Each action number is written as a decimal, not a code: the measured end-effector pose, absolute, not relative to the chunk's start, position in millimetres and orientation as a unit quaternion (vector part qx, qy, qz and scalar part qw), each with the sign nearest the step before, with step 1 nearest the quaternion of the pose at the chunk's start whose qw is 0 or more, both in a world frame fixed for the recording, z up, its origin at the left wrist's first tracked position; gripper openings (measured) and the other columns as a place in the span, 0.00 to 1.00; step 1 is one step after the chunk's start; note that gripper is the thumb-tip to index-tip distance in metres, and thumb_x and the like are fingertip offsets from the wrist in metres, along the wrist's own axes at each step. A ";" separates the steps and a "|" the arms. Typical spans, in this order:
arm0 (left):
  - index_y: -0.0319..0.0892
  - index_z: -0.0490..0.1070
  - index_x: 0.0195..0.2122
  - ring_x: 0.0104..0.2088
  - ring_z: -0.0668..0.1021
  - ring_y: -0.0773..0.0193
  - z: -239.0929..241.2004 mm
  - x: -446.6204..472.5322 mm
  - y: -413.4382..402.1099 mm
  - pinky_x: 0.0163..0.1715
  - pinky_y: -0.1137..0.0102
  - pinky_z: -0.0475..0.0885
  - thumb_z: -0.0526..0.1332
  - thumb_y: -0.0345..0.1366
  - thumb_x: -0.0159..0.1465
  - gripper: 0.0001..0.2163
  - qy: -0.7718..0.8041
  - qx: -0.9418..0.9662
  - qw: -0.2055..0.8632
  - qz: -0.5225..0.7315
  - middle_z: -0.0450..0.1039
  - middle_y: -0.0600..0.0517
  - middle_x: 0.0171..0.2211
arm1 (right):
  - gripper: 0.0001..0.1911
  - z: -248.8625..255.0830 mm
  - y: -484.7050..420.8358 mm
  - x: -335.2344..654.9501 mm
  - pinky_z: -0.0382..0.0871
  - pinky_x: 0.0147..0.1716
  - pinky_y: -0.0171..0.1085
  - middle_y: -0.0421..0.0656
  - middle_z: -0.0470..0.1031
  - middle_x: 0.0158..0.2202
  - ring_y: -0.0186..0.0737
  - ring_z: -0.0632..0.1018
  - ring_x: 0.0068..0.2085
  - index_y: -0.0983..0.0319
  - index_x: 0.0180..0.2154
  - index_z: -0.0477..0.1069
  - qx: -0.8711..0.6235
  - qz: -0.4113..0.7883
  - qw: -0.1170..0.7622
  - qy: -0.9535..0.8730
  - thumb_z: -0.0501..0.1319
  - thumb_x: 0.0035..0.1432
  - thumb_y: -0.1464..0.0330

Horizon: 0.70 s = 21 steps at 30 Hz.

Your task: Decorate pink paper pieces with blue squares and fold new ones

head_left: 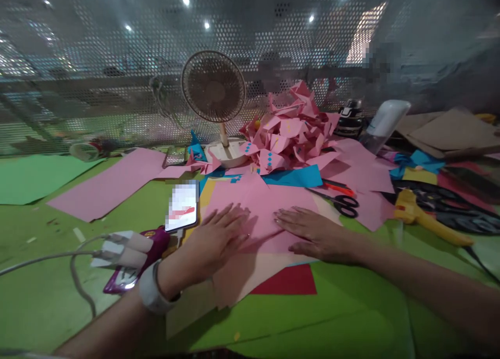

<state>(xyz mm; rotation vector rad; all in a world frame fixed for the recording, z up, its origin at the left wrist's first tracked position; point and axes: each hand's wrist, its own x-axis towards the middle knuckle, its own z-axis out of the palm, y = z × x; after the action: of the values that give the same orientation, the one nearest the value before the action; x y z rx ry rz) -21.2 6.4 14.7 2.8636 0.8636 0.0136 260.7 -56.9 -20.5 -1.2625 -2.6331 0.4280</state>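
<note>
Both palms lie flat on a pink sheet of paper (pixel 260 208) in the middle of the green table. My left hand (pixel 219 239), with a pale watch on the wrist, presses the sheet's left part, fingers stretched out. My right hand (pixel 308 231) rests on its right part, also with fingers extended. Nothing is gripped by either. Under the pink sheet are cream paper (pixel 250 278) and a dark red sheet (pixel 291 281). A lit phone (pixel 183 205) stands tilted beyond my left hand. Black-handled scissors (pixel 346 205) lie past my right hand.
Folded pink paper pieces (pixel 289 127) are heaped at the back beside a small fan (pixel 214 88). A yellow glue gun (pixel 429 218) lies at right. White chargers (pixel 125 249) with cables sit at left. A tilted white bottle (pixel 386 122) stands back right, before a perforated screen (pixel 128 51).
</note>
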 end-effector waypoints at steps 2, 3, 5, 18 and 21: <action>0.51 0.44 0.63 0.63 0.50 0.54 10.7 -28.7 13.5 0.59 0.54 0.50 0.41 0.47 0.67 0.23 0.300 0.951 0.071 -0.018 0.45 0.51 0.64 | 0.32 -23.1 -55.6 261.8 0.39 0.62 0.45 0.44 0.48 0.64 0.41 0.50 0.63 0.58 0.63 0.44 -0.422 0.142 0.106 -0.889 0.48 0.61 0.54; 0.50 0.43 0.63 0.63 0.49 0.54 7.7 -31.7 15.7 0.58 0.55 0.50 0.41 0.47 0.68 0.23 0.302 0.951 0.070 -0.023 0.44 0.50 0.64 | 0.32 -24.1 -55.1 262.3 0.39 0.62 0.45 0.43 0.48 0.64 0.41 0.51 0.63 0.58 0.63 0.44 -0.421 0.140 0.108 -0.890 0.48 0.61 0.54; 0.49 0.42 0.64 0.63 0.48 0.54 2.5 -35.0 17.0 0.58 0.55 0.50 0.40 0.46 0.68 0.24 0.305 0.950 0.063 -0.029 0.42 0.48 0.65 | 0.32 -25.6 -54.5 262.9 0.40 0.62 0.46 0.43 0.48 0.64 0.42 0.51 0.63 0.57 0.63 0.44 -0.422 0.134 0.104 -0.891 0.48 0.62 0.54; 0.49 0.38 0.64 0.64 0.41 0.54 4.6 -32.4 7.7 0.59 0.51 0.43 0.41 0.48 0.67 0.25 0.320 0.941 0.087 -0.069 0.36 0.48 0.65 | 0.29 -29.3 -57.5 264.5 0.45 0.61 0.50 0.41 0.50 0.63 0.44 0.54 0.62 0.54 0.62 0.47 -0.441 0.097 0.099 -0.887 0.49 0.62 0.55; 0.48 0.39 0.64 0.64 0.42 0.53 4.8 -33.2 8.3 0.59 0.51 0.43 0.41 0.48 0.67 0.25 0.310 0.945 0.084 -0.064 0.37 0.47 0.65 | 0.29 -31.3 -57.2 264.7 0.46 0.61 0.50 0.41 0.49 0.63 0.44 0.54 0.62 0.53 0.62 0.45 -0.447 0.099 0.092 -0.884 0.48 0.62 0.55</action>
<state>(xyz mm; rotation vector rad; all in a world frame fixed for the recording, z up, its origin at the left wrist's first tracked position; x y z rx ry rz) -33.2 8.3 4.8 2.8203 0.9255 -0.1901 264.7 -57.2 -31.3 -1.3270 -2.6275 0.2932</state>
